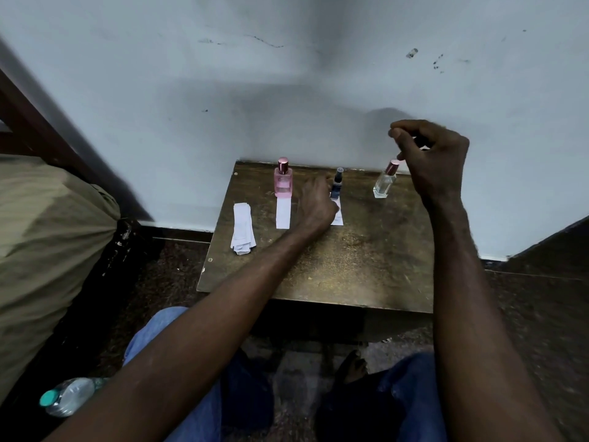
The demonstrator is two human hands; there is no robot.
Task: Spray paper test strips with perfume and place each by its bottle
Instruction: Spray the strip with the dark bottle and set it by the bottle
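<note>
Three perfume bottles stand along the back of a small brown table (318,266): a pink bottle (283,180), a small dark blue bottle (336,186) and a clear bottle with a pink cap (385,181). A white paper strip (283,213) lies in front of the pink bottle. A second strip (338,220) lies in front of the blue bottle, and my left hand (315,205) has its curled fingers on that strip's left edge. My right hand (430,154) hangs in the air just right of and above the clear bottle, fingers curled, thumb against forefinger, with nothing visible in it.
A stack of unused white strips (243,231) lies at the table's left side. The table stands against a pale wall. A plastic water bottle (68,397) lies on the floor at lower left, next to a beige cushion (47,234). My knees are below the table's front edge.
</note>
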